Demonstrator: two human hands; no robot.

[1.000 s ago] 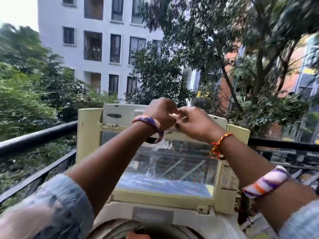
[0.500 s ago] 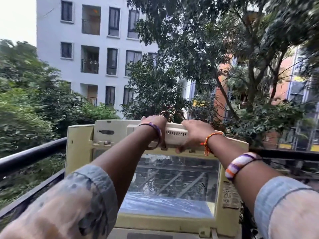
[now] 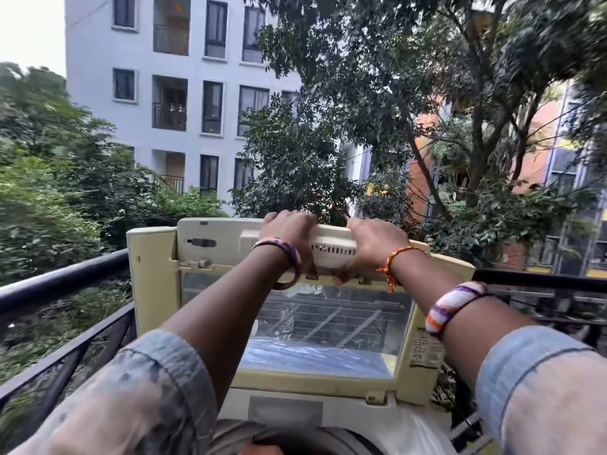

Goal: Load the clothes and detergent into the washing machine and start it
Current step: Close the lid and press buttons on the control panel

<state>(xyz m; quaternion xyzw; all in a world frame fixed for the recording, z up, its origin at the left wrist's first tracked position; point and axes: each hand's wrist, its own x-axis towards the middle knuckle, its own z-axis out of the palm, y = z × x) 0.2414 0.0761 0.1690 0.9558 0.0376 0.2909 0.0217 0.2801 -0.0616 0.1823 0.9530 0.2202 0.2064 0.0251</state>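
Observation:
A yellowed top-loading washing machine stands in front of me with its lid (image 3: pixel 154 290) raised upright; the lid has a clear window. My left hand (image 3: pixel 289 234) and my right hand (image 3: pixel 374 244) both grip the lid's top edge, fingers curled over it, on either side of a vented handle piece (image 3: pixel 333 249). The drum opening (image 3: pixel 295 435) shows at the bottom edge, with a bit of orange-brown cloth (image 3: pixel 261 449) inside. No detergent is in view.
A dark metal balcony railing (image 3: pixel 62 284) runs behind the machine from left to right. Clear plastic wrap (image 3: pixel 417 435) lies on the machine's right side. Trees and apartment buildings lie beyond the railing.
My hands went from being held together in front of the lid to gripping its top edge. The view has tilted upward slightly.

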